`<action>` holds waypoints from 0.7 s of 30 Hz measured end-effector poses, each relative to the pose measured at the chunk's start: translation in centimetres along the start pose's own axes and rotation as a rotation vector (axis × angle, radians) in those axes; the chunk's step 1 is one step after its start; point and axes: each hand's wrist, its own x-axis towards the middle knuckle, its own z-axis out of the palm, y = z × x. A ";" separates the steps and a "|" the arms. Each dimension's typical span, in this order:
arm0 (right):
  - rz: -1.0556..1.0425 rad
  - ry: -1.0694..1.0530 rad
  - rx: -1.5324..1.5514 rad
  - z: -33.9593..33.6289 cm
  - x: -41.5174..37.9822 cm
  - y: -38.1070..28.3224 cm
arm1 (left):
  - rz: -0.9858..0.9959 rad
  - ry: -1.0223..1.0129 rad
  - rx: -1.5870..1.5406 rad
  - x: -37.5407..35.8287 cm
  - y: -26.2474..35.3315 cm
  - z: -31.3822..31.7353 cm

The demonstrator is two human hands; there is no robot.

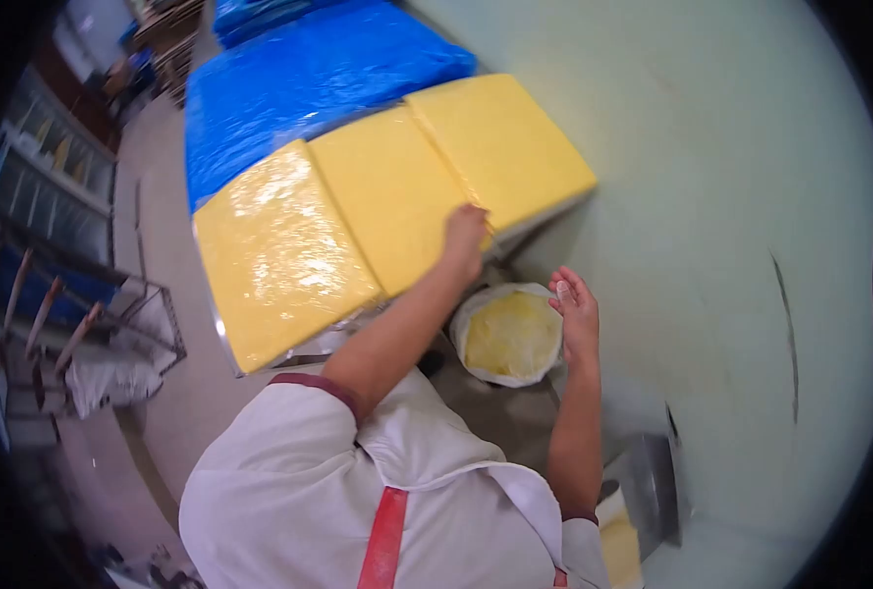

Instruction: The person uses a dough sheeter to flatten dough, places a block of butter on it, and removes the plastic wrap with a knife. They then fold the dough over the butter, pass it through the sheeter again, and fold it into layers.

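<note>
Three thick, smooth yellow slabs lie side by side: the left slab (pixel 270 255) shines under clear film, then the middle slab (pixel 387 187) and the right slab (pixel 505 147). My left hand (pixel 468 238) rests at the front edge where the middle and right slabs meet. Its fingers are curled closed; what they pinch, if anything, is hidden. Below the slabs stands a round container with a white liner (pixel 464 365), holding pale yellow material (pixel 507 334). Beside its right rim my right hand (pixel 576 312) is raised, fingers loosely bent and apart, holding nothing visible.
Blue plastic sheeting (pixel 299 88) covers the surface behind the slabs. A pale green wall (pixel 721 226) rises close on the right. At lower right is a metal panel (pixel 657 486). A rack with rods (pixel 54 304) and a white sack (pixel 112 381) stand at left.
</note>
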 end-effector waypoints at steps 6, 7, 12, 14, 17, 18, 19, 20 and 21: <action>0.192 -0.327 0.152 9.2 1.2 3.0 | 0.220 0.027 0.536 -4.8 8.5 -3.6; 0.225 -0.385 0.126 10.6 0.3 3.4 | 0.359 0.087 0.772 -6.3 11.0 -6.3; -0.098 -0.476 -0.020 17.7 -2.8 3.6 | 0.627 0.889 1.361 -16.0 18.3 -24.2; -0.180 -0.532 -0.065 19.9 -3.7 2.9 | 0.453 0.977 1.288 -19.7 17.9 -28.7; -0.071 -0.541 -0.100 22.3 -4.0 1.8 | 0.275 0.935 0.864 -23.1 16.9 -31.2; -0.017 -0.512 -0.085 22.8 -3.9 1.6 | 0.275 0.925 0.827 -23.3 17.1 -30.7; 0.094 -0.547 0.095 22.8 -3.5 1.6 | 0.274 0.911 0.794 -23.4 17.3 -30.2; 0.211 -0.575 0.276 22.7 -3.0 1.9 | 0.284 0.931 0.689 -23.3 17.5 -30.4; 0.332 -0.591 0.459 22.9 -3.2 1.9 | 0.229 0.894 0.650 -23.6 17.8 -31.3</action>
